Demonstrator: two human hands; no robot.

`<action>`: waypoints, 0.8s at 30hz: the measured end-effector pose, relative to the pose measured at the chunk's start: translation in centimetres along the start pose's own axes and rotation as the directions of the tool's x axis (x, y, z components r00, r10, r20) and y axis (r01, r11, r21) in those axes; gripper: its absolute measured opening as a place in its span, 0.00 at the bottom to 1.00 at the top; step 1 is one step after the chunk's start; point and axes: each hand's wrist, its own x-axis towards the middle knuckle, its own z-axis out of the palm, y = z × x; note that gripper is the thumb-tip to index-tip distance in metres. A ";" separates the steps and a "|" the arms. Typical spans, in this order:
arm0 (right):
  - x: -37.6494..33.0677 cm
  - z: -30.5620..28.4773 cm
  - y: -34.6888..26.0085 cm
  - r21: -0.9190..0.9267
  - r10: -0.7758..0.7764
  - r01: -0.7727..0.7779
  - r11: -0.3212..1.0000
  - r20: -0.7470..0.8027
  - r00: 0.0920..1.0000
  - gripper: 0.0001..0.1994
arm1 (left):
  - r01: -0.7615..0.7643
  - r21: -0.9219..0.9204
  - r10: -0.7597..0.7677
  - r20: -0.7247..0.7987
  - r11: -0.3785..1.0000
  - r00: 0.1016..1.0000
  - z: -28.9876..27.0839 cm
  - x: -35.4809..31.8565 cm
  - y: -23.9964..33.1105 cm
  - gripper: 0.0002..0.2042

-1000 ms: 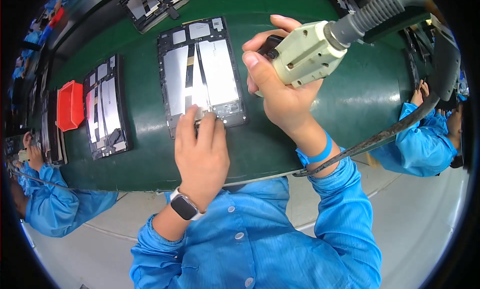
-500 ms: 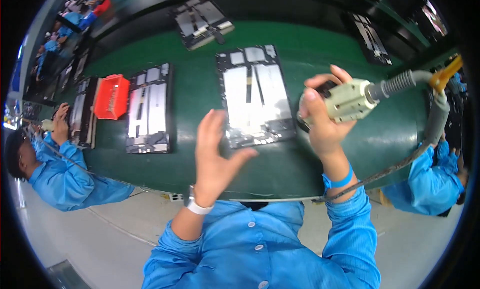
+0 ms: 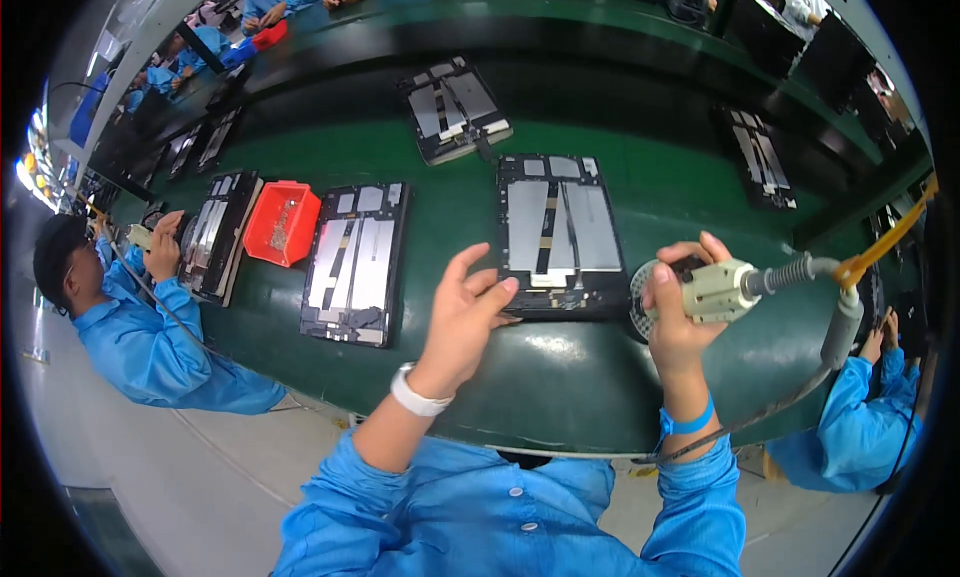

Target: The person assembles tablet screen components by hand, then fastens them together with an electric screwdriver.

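Observation:
An opened tablet [image 3: 584, 232] lies on the green bench in front of me, silver battery cells and dark flat cables showing. At its near left corner is my left hand [image 3: 462, 317], thumb on the edge and a fingertip showing below it, closed on the tablet. Just right of the tablet, my right hand [image 3: 684, 312] grips a cream handheld power tool [image 3: 722, 289]. The tool has a round, perforated disc [image 3: 643, 299] at its front end, close to the tablet's right near corner. From its back runs a grey ribbed cable sleeve [image 3: 783, 274].
Left of centre lie another opened tablet [image 3: 352, 262] and a red bin [image 3: 283, 223] of small metal parts. More opened tablets lie farther back [image 3: 457, 112] and at the far right [image 3: 757, 157]. Co-workers sit left [image 3: 150, 317] and right [image 3: 850, 407]. A thick cable [image 3: 760, 422] crosses near my right wrist.
My left hand has gone from spread fingers beside the tablet to closing on its near left corner. The right hand keeps hold of the power tool. The whole view has shifted.

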 end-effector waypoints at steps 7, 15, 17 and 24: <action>0.0 -0.8 -0.6 -0.097 0.010 -0.007 0.995 0.027 1.000 0.28 | -0.270 0.204 0.272 0.016 0.941 0.962 -8.3 7.0 13.8 0.27; -0.5 -2.5 1.0 -0.122 -0.044 0.050 0.991 0.045 0.998 0.27 | 0.025 0.363 0.128 -0.389 0.931 0.912 -21.8 19.4 21.4 0.24; -0.4 -3.0 1.0 -0.151 -0.057 0.062 0.987 0.042 0.997 0.27 | 0.068 0.369 0.081 -0.372 0.927 0.925 -23.2 20.4 20.6 0.24; -0.6 -3.4 1.8 -0.213 -0.086 0.094 0.972 0.046 0.995 0.28 | 0.191 0.303 0.055 -0.650 0.934 0.758 -25.9 24.7 20.4 0.23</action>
